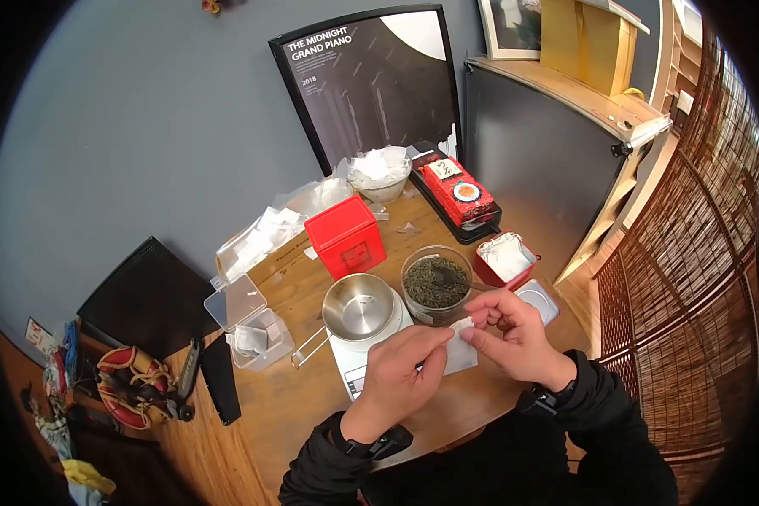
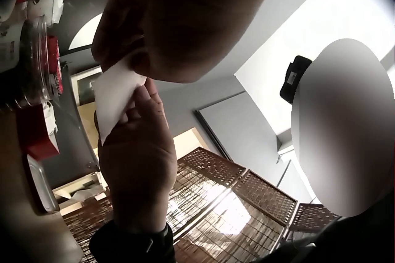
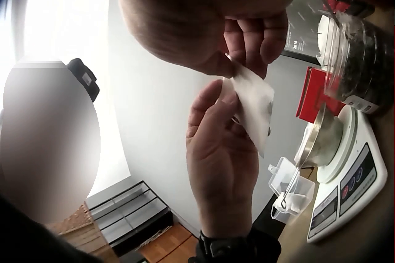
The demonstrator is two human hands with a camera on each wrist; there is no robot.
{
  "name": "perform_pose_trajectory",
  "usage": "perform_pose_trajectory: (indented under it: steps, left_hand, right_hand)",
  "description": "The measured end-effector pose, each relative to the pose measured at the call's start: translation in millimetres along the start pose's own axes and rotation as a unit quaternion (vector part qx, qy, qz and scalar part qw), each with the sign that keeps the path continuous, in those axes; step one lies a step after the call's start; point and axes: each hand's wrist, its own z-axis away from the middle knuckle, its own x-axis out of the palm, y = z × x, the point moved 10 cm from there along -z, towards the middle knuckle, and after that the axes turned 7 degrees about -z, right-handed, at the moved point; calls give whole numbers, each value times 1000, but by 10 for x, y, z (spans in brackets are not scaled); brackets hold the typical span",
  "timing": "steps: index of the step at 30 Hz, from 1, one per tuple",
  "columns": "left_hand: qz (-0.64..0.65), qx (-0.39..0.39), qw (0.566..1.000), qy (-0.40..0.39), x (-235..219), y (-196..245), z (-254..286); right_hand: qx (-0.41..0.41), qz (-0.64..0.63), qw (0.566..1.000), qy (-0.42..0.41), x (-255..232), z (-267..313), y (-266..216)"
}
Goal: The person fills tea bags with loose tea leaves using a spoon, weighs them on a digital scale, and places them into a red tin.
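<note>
Over the table's front edge, my left hand (image 1: 401, 375) and my right hand (image 1: 519, 337) pinch a small white tea bag (image 1: 460, 354) between thumbs and fingers. The right wrist view shows the tea bag (image 3: 254, 99) hanging down from both sets of fingertips at its upper edge. Just beyond the hands, a glass jar (image 1: 411, 308) holds dark loose tea leaves (image 1: 430, 287), with a spoon in them. To its left, a steel pan (image 1: 360, 314) with a wire handle sits on a white kitchen scale (image 1: 346, 358), partly hidden behind my left hand.
A red tin (image 1: 346, 240) stands behind the pan. At right, an opened red tin (image 1: 506, 261) holds white bags beside its lid (image 1: 540, 301). Left is a clear plastic box (image 1: 266, 341). Farther back are a bowl (image 1: 384, 192) of white bags and a black tray (image 1: 434, 190) bearing a red package.
</note>
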Motion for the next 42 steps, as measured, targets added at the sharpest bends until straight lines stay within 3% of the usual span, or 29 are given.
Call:
perform_pose_trajectory:
  steps: [11,16,20,28,34,37,42]
  left_hand:
    - [-13,-6,1000,-20,54,-54,-5]
    - [21,-104,993,-48,107,-222,25]
    - [26,-64,996,-55,129,-193,11]
    - [66,-146,978,-135,255,-318,93]
    - [42,-91,978,-183,271,-206,68]
    - [38,-108,974,-195,299,-200,83]
    - [26,-93,974,-205,322,-176,82]
  right_hand:
    - [-66,89,994,18,-46,21,-119]
    - [-78,114,990,21,-75,50,-180]
    - [-77,111,991,11,-77,66,-206]
    - [-67,98,993,19,-135,120,-184]
    - [-53,140,986,-69,3,112,-260]
    - [-53,133,982,-120,98,129,-290]
    - [39,159,972,-168,144,153,-165]
